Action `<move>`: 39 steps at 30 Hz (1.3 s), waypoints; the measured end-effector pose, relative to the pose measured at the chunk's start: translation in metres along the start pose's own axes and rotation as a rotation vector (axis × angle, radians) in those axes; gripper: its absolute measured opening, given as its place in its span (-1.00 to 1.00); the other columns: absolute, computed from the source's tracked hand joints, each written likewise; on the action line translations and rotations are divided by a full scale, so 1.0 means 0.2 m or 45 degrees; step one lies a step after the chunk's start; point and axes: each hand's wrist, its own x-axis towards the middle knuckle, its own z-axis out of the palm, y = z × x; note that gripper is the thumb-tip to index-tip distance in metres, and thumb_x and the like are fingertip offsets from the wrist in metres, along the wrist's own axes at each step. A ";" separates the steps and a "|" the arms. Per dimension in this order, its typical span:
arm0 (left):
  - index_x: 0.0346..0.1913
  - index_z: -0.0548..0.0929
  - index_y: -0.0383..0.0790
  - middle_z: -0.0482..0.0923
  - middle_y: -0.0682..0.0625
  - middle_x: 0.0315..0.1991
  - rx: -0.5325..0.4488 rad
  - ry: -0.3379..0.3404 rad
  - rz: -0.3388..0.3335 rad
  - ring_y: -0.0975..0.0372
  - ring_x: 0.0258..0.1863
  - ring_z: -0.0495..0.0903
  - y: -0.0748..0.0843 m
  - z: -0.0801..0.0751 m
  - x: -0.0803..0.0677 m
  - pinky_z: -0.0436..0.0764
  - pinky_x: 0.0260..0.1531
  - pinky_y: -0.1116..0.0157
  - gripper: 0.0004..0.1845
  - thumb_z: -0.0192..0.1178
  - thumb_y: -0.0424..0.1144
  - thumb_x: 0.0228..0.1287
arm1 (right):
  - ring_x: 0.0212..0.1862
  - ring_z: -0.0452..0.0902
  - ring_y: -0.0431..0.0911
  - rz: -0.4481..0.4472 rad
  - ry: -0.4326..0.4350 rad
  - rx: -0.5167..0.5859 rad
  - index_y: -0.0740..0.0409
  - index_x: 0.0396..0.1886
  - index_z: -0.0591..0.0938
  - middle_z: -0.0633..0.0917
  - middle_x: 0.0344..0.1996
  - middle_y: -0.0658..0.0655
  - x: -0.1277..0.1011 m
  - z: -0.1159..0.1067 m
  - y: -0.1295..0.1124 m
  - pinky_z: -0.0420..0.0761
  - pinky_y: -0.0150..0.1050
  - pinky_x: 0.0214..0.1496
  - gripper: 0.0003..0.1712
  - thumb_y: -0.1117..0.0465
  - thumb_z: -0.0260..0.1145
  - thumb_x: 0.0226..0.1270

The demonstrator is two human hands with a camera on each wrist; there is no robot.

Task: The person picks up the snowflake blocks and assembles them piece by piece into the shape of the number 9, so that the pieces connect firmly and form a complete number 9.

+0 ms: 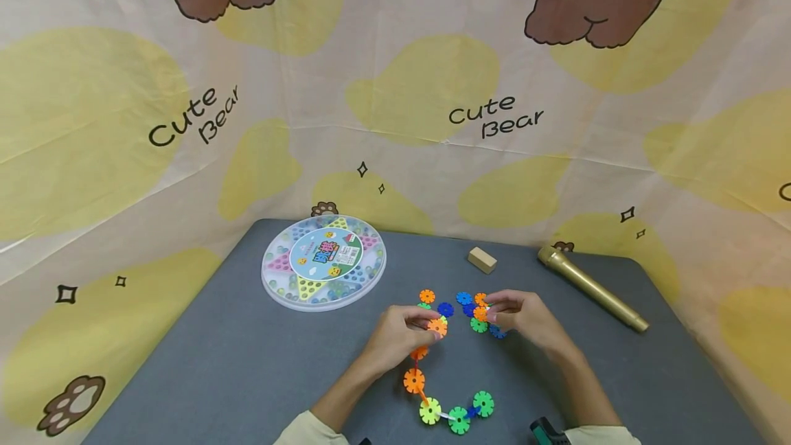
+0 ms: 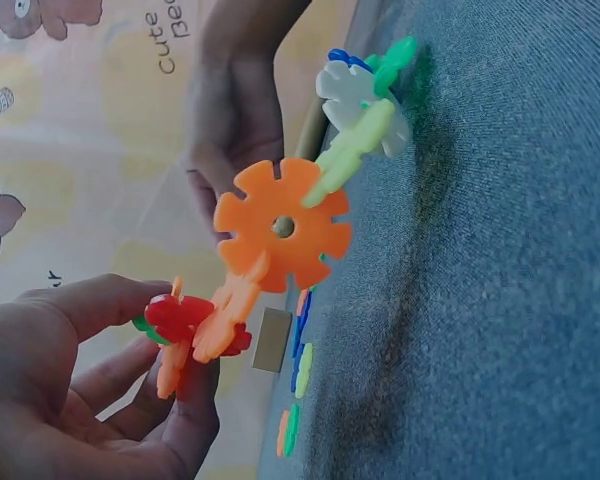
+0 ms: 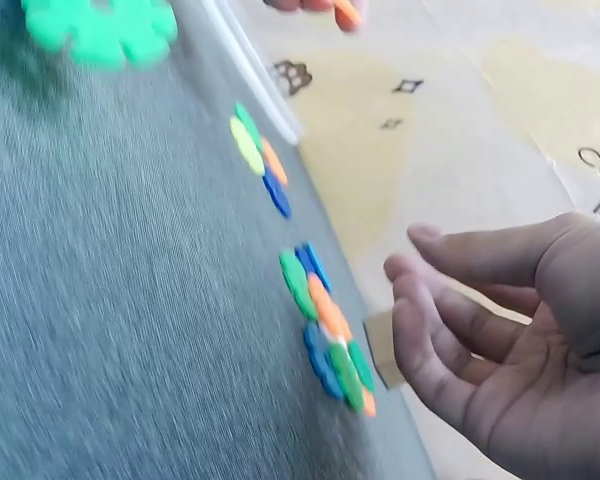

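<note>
Pale cloth point(image 1: 402, 88) with yellow patches and "Cute Bear" lettering hangs behind a dark grey table point(image 1: 247, 362). From where I stand, the chain point(image 1: 414, 380) of slotted plastic discs curves over the near middle of the tabletop, orange giving way to yellow-green and then green, with white and blue links between; its upper end rises into the person's left hand point(image 1: 395, 335). That thumb and those fingers pinch the end pieces, orange with a red disc point(image 2: 177, 317) among them. Over to the right, the right hand point(image 1: 531, 314) hovers by a cluster of loose discs point(image 1: 478, 325) in blue, orange and green; its fingers are loosely bent, thumb and fingertips narrowly apart, nothing between them. Just beyond the left hand lie a few more discs, among them an orange one point(image 1: 427, 296) and a blue one point(image 1: 445, 310). Farther back sits a small wooden block point(image 1: 482, 260). A gold microphone-shaped rod point(image 1: 593, 288) lies slantwise off to the right, and a round marble game board point(image 1: 321, 306) lies at the far left. Light sleeves point(image 1: 312, 429) end below both wrists.
</note>
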 end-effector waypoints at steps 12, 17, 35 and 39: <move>0.09 0.81 -0.32 0.79 -0.05 -0.18 0.025 0.022 0.014 0.26 -0.29 0.70 0.00 -0.01 0.00 0.68 -0.31 0.42 -0.63 0.49 -0.34 0.20 | -0.17 0.64 -0.02 -0.032 0.003 -0.227 0.39 0.14 0.70 0.77 -0.12 0.25 -0.01 -0.06 0.07 0.71 -0.25 -0.19 -0.54 0.38 0.54 0.25; 0.09 0.80 -0.35 0.80 -0.06 -0.18 0.031 0.011 0.004 0.28 -0.30 0.72 0.00 -0.01 0.00 0.70 -0.31 0.41 -0.61 0.52 -0.32 0.20 | -0.15 0.62 -0.03 -0.039 0.003 -0.314 0.34 0.10 0.74 0.76 -0.12 0.20 0.00 -0.06 0.09 0.67 -0.29 -0.19 -0.54 0.34 0.60 0.20; 0.12 0.80 -0.32 0.78 -0.06 -0.14 0.040 -0.008 -0.035 0.24 -0.26 0.72 0.01 -0.02 -0.01 0.74 -0.29 0.35 -0.60 0.52 -0.34 0.21 | -0.15 0.56 -0.05 -0.091 0.065 -0.501 0.22 -0.01 0.80 0.70 -0.14 0.13 0.01 -0.04 0.12 0.60 -0.25 -0.19 -0.66 0.29 0.62 0.21; 0.12 0.80 -0.33 0.78 -0.05 -0.16 0.057 -0.010 -0.040 0.24 -0.27 0.71 0.00 -0.02 0.00 0.74 -0.29 0.35 -0.60 0.52 -0.35 0.20 | -0.22 0.51 -0.08 -0.105 0.045 -0.502 0.21 -0.06 0.80 0.67 -0.26 0.07 0.02 -0.02 0.12 0.54 -0.30 -0.25 -0.70 0.29 0.62 0.21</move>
